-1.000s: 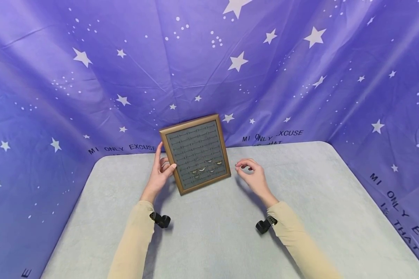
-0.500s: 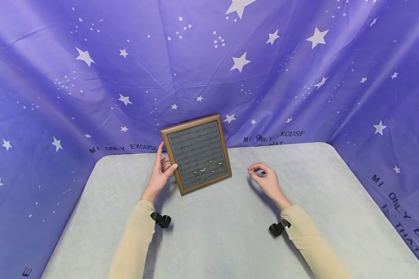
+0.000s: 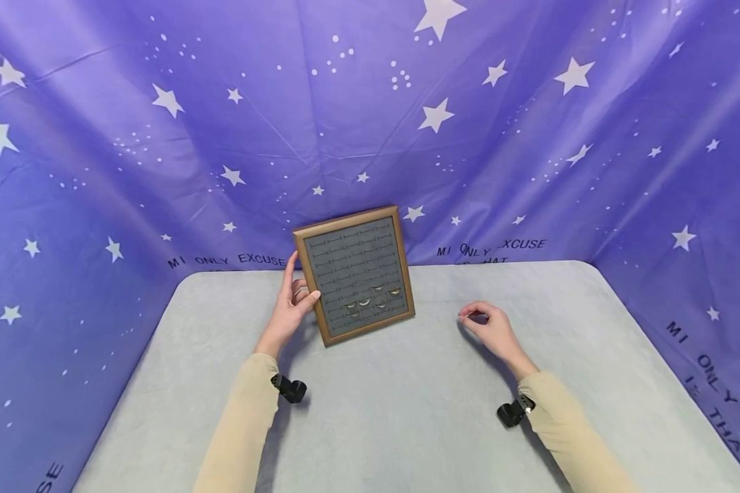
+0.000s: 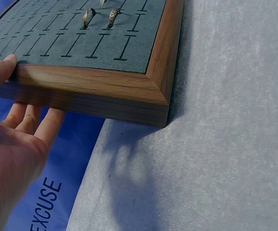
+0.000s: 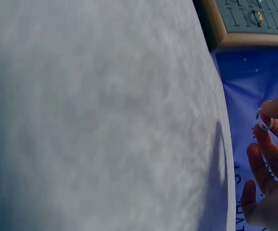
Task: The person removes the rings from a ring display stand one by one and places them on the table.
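A ring display tray with a brown wooden frame and a grey-green slotted pad leans upright near the back of the table. My left hand grips its left side, thumb on the front edge and fingers behind. Several rings sit in the pad's lower slots. To the right of the tray, apart from it, my right hand pinches a small silver ring between thumb and index finger. That ring shows clearly only in the right wrist view; its other fingers stay loosely bent.
The light grey table lies beneath both hands. Behind it and along the sides hangs a purple-blue cloth with white stars and lettering. Each sleeve carries a black wrist camera.
My right hand has moved away from the tray, to the right and slightly closer to me. The left hand keeps its hold on the tray. The head view has shifted a little.
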The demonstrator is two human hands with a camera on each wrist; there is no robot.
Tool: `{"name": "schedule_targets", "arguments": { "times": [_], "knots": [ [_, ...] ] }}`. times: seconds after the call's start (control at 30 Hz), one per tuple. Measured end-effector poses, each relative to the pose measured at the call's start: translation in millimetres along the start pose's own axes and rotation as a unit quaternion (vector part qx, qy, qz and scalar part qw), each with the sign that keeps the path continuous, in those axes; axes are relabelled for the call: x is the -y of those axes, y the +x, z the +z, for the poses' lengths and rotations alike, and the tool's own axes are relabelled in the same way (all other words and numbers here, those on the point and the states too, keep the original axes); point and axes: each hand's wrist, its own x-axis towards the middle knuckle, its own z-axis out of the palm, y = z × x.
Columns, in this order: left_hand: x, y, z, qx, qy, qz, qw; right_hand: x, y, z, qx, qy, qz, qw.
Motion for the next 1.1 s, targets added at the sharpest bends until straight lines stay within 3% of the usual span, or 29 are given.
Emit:
{"name": "schedule_targets", "arguments": {
  "times": [0.13, 0.3, 0.73, 0.97, 1.1],
  "knots": [
    [-14.0, -4.8, 4.0, 0.003, 0.002, -0.006, 1.0000, -23.8, -0.6, -0.1, 0.005, -0.003, 0.003, 1.000],
    [-13.2, -6.2, 4.7, 0.002, 0.007, -0.004, 1.0000, -51.5, 0.2, 0.7, 0.010, -0.012, 0.005, 1.000],
    [-7.8, -5.1, 2.4, 0.011, -0.011, 0.007, 0.9998, -55.6, -0.7, -3.0, 0.030, -0.068, 0.025, 0.997],
    [-9.7, -5.0, 2.7, 0.005, -0.007, -0.003, 1.0000, -55.5, 0.1, -2.9, 0.028, -0.079, 0.021, 0.996],
    [0.6, 0.1, -1.5, 0.005, -0.008, 0.000, 1.0000, -55.5, 0.6, -3.3, 0.032, -0.077, 0.022, 0.996]
  ]
}}
